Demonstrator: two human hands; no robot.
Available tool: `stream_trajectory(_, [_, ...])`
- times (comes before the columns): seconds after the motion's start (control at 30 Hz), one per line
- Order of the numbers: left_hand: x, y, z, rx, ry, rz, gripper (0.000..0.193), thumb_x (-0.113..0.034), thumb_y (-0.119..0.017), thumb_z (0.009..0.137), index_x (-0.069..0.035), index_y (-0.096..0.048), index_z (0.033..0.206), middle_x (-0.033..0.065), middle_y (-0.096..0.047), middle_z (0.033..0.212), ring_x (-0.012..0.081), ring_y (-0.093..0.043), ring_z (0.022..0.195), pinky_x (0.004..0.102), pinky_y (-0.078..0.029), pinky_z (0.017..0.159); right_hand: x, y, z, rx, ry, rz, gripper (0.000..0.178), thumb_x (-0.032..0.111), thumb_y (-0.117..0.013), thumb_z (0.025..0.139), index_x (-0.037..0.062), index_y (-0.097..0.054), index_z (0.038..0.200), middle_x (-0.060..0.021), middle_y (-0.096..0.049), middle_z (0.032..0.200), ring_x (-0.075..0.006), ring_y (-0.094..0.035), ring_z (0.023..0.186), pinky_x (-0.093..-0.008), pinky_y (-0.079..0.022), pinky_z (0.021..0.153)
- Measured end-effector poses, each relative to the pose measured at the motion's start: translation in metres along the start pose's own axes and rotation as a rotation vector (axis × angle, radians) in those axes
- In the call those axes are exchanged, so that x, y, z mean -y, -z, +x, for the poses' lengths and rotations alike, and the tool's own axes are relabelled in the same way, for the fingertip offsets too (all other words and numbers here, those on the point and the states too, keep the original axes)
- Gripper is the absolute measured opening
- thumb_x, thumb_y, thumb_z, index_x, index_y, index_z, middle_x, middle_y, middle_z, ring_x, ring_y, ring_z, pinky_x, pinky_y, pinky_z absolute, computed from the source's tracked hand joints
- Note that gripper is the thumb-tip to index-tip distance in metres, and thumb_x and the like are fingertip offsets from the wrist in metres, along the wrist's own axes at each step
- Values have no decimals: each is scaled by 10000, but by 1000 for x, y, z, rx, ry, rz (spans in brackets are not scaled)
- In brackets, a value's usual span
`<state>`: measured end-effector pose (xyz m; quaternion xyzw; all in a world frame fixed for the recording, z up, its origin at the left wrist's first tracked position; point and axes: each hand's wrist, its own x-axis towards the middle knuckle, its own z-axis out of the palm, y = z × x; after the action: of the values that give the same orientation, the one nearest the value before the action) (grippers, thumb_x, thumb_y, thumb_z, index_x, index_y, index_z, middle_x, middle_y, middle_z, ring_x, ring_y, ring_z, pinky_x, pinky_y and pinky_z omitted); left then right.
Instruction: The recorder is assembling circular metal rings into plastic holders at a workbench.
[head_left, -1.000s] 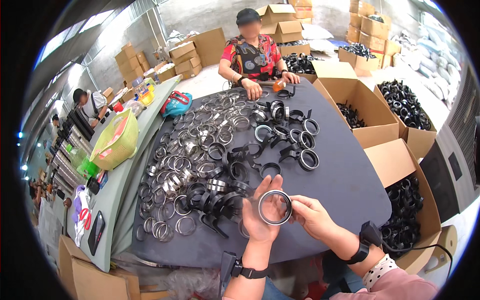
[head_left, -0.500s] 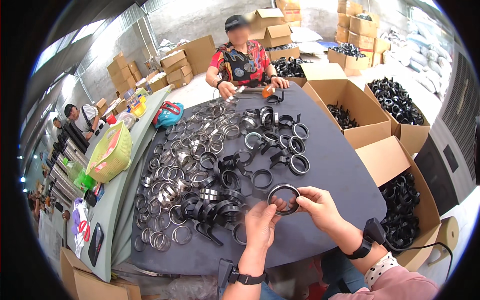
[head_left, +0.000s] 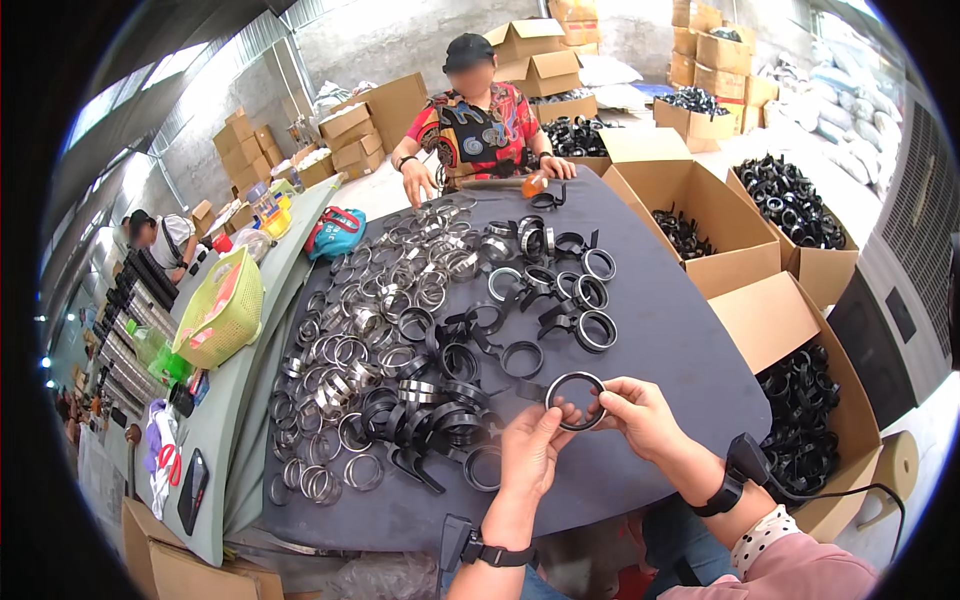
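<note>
A black ring with a shiny inner edge [head_left: 551,394] is held above the near side of the grey table, its opening facing me. My left hand [head_left: 530,447] pinches its lower left side between thumb and fingers. On the opposite side, my right hand [head_left: 643,418] grips the rim. Left of my hands lies a heap of black rings with tabs [head_left: 440,425]. Beyond it spreads a wide pile of silver metal rings [head_left: 345,350]. Several black rings with silver liners [head_left: 597,330] lie farther off, ahead of my right hand.
Across the grey table [head_left: 690,350], a co-worker [head_left: 475,125] stands near an orange-ended tool [head_left: 535,185]. Cardboard boxes [head_left: 765,320] of black rings line the right side. A side table at left carries a yellow-green basket [head_left: 225,315], a phone [head_left: 194,490] and red scissors [head_left: 172,465].
My hands and the black ring have shifted slightly right. The co-worker has straightened up, and one of their hands has moved left toward the far edge of the silver rings.
</note>
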<state>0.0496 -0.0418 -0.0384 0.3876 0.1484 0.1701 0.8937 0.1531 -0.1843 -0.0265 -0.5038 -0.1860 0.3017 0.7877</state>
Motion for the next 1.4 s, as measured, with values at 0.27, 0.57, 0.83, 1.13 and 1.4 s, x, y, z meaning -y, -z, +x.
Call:
stream_trajectory(0.27, [4, -4, -5, 9, 128, 192, 603, -256, -681, 888, 31, -411, 1345, 143, -514, 1291, 253, -554, 1140, 375, -455, 951, -18, 88, 42, -283, -334, 69, 175, 135, -525, 962, -29, -520, 1024, -129, -635, 897, -212, -652, 753, -326, -569, 649])
stream_trajectory(0.57, [-4, 6, -6, -3, 109, 181, 369, -239, -693, 880, -69, -537, 1167, 26, -555, 1135, 162, -570, 1056, 312, -449, 867, -31, 69, 148, -414, -237, 137, 232, 36, -491, 951, -73, -444, 1150, -182, -593, 1052, -271, -642, 935, -362, -575, 759])
stream_trajectory(0.83, [-16, 16, -17, -19, 105, 173, 340, -236, -661, 903, -49, -534, 1156, 28, -558, 1112, 149, -577, 1028, 301, -450, 861, -18, 21, 185, -394, 346, -1320, 424, 152, -678, 770, 11, -583, 1158, -187, -501, 1216, -376, -454, 1177, -438, -402, 980])
stream_trajectory(1.13, [-19, 26, -22, -9, 152, 197, 324, -243, -609, 936, -43, -519, 1174, 40, -566, 1094, 138, -577, 1025, 271, -455, 847, -55, -67, 236, 199, 379, -1395, 507, 83, -625, 785, -14, -487, 1264, -219, -558, 1192, -386, -524, 1145, -416, -442, 962])
stream_trajectory(1.4, [-20, 28, -23, -29, 145, 188, 342, -249, -607, 933, -57, -503, 1197, 38, -554, 1113, 150, -580, 1026, 294, -456, 849, -12, -65, 141, 217, 586, -1113, 284, 65, -735, 726, 3, -622, 979, -125, -601, 911, -317, -607, 840, -393, -497, 736])
